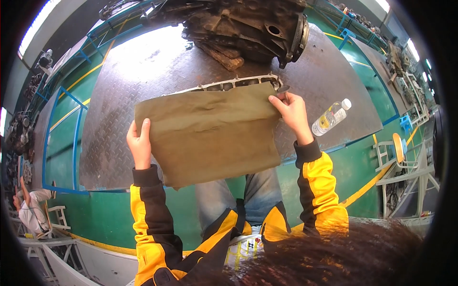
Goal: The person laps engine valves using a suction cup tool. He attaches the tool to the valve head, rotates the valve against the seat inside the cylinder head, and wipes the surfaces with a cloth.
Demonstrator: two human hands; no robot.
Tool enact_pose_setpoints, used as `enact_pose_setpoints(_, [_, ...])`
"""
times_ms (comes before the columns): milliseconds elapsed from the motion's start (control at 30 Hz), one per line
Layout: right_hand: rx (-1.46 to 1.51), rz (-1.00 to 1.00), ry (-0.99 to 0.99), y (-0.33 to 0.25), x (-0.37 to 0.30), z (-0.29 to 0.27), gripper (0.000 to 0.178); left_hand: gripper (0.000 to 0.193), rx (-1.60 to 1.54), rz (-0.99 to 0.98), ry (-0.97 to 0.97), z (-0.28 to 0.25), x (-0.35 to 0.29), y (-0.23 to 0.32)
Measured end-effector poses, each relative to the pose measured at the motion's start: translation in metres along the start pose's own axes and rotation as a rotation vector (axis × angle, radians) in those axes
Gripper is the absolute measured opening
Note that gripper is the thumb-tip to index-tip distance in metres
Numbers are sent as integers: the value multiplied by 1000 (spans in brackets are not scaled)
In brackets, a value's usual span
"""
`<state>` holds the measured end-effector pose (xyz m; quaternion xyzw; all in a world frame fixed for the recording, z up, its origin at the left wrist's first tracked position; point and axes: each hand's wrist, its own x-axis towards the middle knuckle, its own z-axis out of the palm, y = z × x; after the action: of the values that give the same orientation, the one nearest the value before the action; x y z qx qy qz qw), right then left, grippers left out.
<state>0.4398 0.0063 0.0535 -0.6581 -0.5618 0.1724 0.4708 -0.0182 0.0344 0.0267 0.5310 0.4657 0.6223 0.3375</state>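
Two bare hands hold one olive-brown, roughly rectangular sheet of cloth-like material (214, 133), spread wide above the near edge of the grey steel tread-plate surface (112, 124). The left hand (139, 143) pinches its left edge; the right hand (292, 112) grips near its upper right corner. Unfolding looks done, with creases left; releasing the sheet is not yet done. Just beyond, a pale metal frame with a row of openings (229, 84) lies partly hidden, its covered portion impossible to judge.
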Motion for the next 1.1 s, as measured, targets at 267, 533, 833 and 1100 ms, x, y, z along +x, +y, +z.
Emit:
enact_pose_setpoints(267, [2, -33, 0, -1, 11, 0, 39, 25, -138, -6, 9, 11, 15, 13])
enact_pose_setpoints(533, [-232, -162, 95, -27, 16, -1, 29, 29, -116, 0, 115, 14, 17, -4])
enact_pose_setpoints(833, [-491, -257, 146, -27, 17, 12, 24, 33, 541, 417, 378, 25, 9, 18])
enact_pose_setpoints(1100, [7, -322, 128, -34, -42, 30, 13, 34, 526, 938, -498, 121, -67, 54])
